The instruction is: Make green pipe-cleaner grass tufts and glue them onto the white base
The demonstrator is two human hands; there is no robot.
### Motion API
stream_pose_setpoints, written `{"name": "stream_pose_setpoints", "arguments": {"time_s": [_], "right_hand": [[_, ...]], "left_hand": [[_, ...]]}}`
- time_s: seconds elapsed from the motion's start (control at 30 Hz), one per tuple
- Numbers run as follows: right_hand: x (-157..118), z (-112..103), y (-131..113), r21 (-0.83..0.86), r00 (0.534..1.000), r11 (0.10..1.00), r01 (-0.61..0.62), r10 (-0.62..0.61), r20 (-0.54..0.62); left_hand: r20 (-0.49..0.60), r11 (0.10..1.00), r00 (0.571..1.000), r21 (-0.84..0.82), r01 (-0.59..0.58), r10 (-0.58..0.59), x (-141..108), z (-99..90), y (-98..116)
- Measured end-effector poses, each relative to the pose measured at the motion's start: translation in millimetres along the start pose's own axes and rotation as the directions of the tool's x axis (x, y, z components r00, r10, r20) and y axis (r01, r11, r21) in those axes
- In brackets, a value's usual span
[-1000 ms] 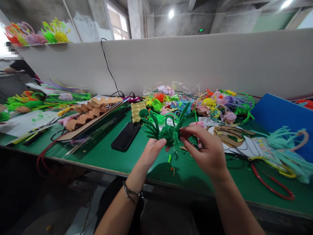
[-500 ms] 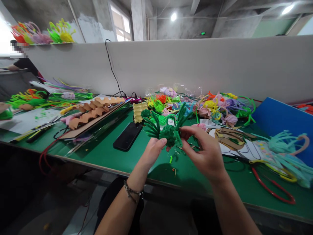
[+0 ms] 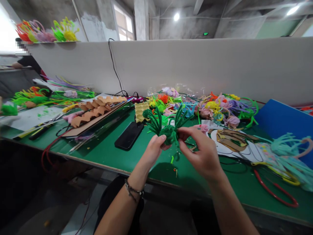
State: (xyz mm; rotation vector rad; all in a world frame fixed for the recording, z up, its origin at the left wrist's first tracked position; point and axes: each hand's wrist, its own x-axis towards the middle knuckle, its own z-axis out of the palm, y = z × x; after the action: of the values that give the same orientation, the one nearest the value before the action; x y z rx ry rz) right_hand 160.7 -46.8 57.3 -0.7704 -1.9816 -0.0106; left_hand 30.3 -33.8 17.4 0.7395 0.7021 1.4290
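A dark green bundle of fuzzy stems (image 3: 168,130) is held up above the green table (image 3: 146,163), its strands fanning out to the upper left and upper right. My left hand (image 3: 155,148) grips it from below, thumb across its lower left side. At the bundle's right side, my right hand (image 3: 201,151) pinches a green strand between thumb and forefinger. Behind my left hand lies a black phone (image 3: 129,135), and beyond it stands a yellow bumpy piece (image 3: 141,112).
Colourful fuzzy-stem pieces (image 3: 210,107) crowd the table's back. Left are egg-carton strips (image 3: 91,111) on cardboard and scissors (image 3: 46,123). At right lie red-handled pliers (image 3: 276,192), a blue board (image 3: 283,120) and turquoise stems (image 3: 286,147). A person's arm (image 3: 24,62) is far left.
The camera view has shifted slightly, so the table's contents appear a little further right. My right hand's pinch has moved slightly closer to the bundle's middle; both hands keep hold of it.
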Motion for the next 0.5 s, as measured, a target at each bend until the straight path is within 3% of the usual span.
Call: {"name": "stream_pose_setpoints", "arguments": {"time_s": [0.17,0.27,0.5], "right_hand": [[-4.0,-1.2,2.3,0.076,0.993,0.993,-0.091,0.096,-0.063],[-6.4,-3.9,4.8,0.137,0.986,0.985,-0.105,0.121,-0.115],[-7.3,-8.7,8.1,-0.075,0.995,0.996,0.056,-0.062,-0.076]], "left_hand": [[-0.035,0.996,0.998,-0.065,0.058,-0.060,1.3,-0.5,-3.5],[0.021,0.997,0.999,-0.069,0.046,-0.045,3.2,-0.2,-4.5],[0.145,0.999,0.989,-0.043,0.027,-0.021,2.4,7.6,-0.5]]}}
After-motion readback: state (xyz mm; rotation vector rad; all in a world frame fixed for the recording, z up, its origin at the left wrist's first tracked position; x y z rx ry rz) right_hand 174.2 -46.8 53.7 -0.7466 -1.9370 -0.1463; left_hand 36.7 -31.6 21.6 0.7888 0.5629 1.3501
